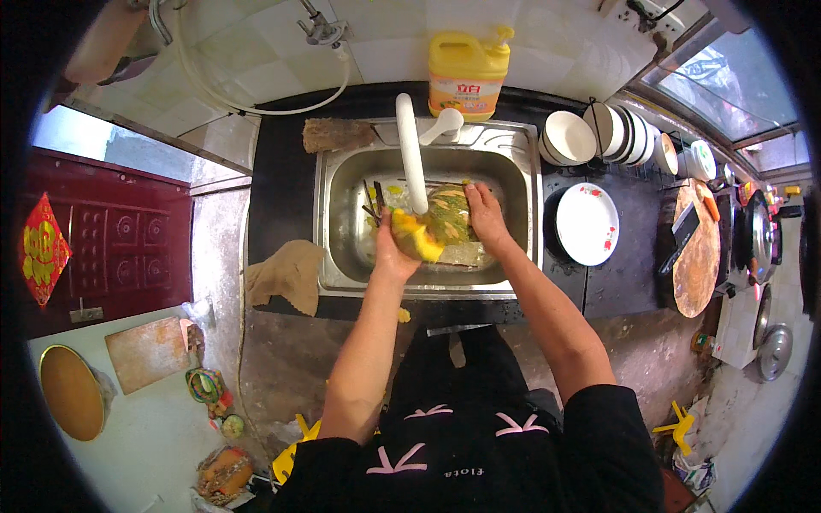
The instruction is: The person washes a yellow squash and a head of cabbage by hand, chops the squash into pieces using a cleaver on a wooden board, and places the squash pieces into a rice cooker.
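Note:
Over the stainless steel sink point(325, 224), my left hand point(394, 251) is closed around a cut piece of pumpkin point(415, 236) with yellow flesh. A larger piece with mottled green skin point(449, 211) rests against it, under the white faucet point(410, 151), and my right hand point(485, 215) grips its right side. Dark thin sticks, possibly chopsticks point(378, 195), stand beside my left fingers in the basin. Small yellow and green scraps lie on the basin's bottom. The faucet's spout ends just above the pumpkin; whether water runs is hard to tell.
A brown cloth point(288, 276) hangs over the counter's left front edge. Behind the sink stand a yellow detergent jug point(467, 77) and a fibrous scrubber point(337, 134). To the right are a floral plate point(587, 224), racked bowls point(567, 138), and a cleaver point(681, 234) on a round cutting board point(696, 276).

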The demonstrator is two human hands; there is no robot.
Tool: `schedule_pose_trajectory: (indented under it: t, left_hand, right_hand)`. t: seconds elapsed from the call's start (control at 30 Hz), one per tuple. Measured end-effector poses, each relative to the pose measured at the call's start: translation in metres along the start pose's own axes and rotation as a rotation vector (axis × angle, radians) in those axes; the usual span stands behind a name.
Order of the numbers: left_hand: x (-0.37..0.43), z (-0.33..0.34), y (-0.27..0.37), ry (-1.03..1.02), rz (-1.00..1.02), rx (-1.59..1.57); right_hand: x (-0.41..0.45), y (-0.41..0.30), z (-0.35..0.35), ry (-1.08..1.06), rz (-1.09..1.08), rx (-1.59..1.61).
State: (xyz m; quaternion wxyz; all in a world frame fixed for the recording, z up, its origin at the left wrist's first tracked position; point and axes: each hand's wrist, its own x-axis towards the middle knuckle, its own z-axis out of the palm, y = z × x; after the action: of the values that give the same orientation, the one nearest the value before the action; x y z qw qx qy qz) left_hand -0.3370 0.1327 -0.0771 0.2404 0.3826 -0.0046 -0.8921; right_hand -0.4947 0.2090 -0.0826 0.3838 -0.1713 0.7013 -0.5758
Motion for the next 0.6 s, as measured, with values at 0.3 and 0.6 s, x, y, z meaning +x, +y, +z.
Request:
schedule_pose_trajectory:
  t: [0.3, 0.6]
  left_hand:
    - [0.005, 0.002, -0.016, 0.272, 0.511, 0.638]
    - [0.009, 0.022, -0.019, 0.176, 0.266, 0.127]
  right_hand:
    - [-0.006, 0.004, 0.019, 0.056, 0.113, -0.096]
    - [-0.014, 0.006, 0.033, -0.149, -0.375, -0.383]
